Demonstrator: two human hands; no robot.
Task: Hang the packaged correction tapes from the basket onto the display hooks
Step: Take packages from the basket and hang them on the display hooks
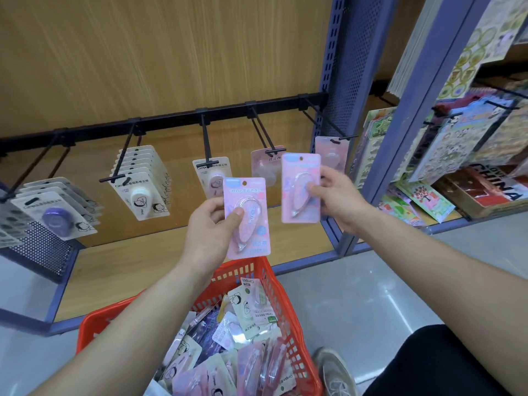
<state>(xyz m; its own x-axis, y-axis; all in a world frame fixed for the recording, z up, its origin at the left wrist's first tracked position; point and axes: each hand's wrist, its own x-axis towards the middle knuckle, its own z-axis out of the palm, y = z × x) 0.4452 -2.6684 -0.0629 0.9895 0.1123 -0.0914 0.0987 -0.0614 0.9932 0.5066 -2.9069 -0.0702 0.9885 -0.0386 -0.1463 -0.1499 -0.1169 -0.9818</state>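
Note:
My left hand (210, 230) pinches a pink packaged correction tape (251, 195) upright above the red basket (297, 338). My right hand (335, 195) pinches a second pink correction tape pack (297, 178) by its right edge, raised just below and left of the rightmost hook (347, 137). That hook carries one pink pack (333, 154). The neighbouring hook (275, 151) holds a pink pack too. The basket holds several loose packs (248, 318) in pink, cream and purple.
A black rail (171, 115) carries several hooks with cream packs (143, 190) and purple-tape packs (57, 215). A blue perforated upright (347, 81) borders the bay on the right. Beyond it hang sticker sheets (457, 144). A shoe (334, 372) stands beside the basket.

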